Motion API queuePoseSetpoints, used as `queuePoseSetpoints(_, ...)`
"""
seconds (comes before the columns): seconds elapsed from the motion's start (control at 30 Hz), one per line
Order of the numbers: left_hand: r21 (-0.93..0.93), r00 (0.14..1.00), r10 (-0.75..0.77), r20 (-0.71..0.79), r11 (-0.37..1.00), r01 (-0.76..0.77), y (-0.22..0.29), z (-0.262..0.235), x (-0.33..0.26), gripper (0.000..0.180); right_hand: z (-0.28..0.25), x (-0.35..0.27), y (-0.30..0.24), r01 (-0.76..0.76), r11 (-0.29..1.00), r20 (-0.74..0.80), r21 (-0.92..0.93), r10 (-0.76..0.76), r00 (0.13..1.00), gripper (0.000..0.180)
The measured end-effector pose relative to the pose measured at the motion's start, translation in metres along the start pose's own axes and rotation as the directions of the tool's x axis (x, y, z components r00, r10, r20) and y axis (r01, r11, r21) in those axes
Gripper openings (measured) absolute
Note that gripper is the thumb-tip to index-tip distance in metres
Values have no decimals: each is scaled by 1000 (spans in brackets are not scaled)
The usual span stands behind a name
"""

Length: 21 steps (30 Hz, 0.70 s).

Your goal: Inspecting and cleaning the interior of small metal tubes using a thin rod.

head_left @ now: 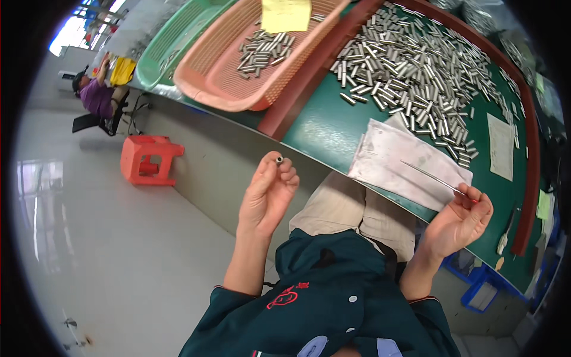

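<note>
My left hand point(265, 196) is closed in front of the table edge, its fingertips pinching a small metal tube point(279, 159) whose round open end shows. My right hand point(459, 225) is closed on a thin metal rod point(433, 177) that has a bit of red at the held end. The rod points up and left, over a folded whitish cloth point(392, 163) at the table's near edge. Beyond the cloth, a large heap of short metal tubes point(416, 77) lies spread on the green tabletop point(315, 128). The rod and the held tube are well apart.
An orange plastic basket point(214, 95) with some tubes and a yellow paper stands left of a red-brown rail point(285, 113). A green basket point(151, 65) is beyond it. A paper sheet point(501, 146) lies right. A red stool point(140, 160) and a seated person point(98, 98) are left.
</note>
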<state>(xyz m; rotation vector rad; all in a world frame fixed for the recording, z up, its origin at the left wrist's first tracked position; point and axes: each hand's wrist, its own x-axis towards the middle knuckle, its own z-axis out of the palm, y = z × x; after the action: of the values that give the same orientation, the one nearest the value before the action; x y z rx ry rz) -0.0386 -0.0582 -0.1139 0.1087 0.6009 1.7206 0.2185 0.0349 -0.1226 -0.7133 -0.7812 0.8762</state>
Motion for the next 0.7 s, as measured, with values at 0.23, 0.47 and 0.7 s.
queuePoseSetpoints(0.23,-126,999,31,-27,991,-34,-7,-42,0,13,-3,7,0,-170,976,-2,137,172,985,20)
queuePoseSetpoints(0.47,-202,996,-5,90,979,23,-12,-63,6,11,1,4,0,-148,982,17,120,147,989,20)
queuePoseSetpoints(0.7,-256,994,-50,-97,966,24,-17,-62,0,11,-1,5,2,-139,984,45,109,135,990,19)
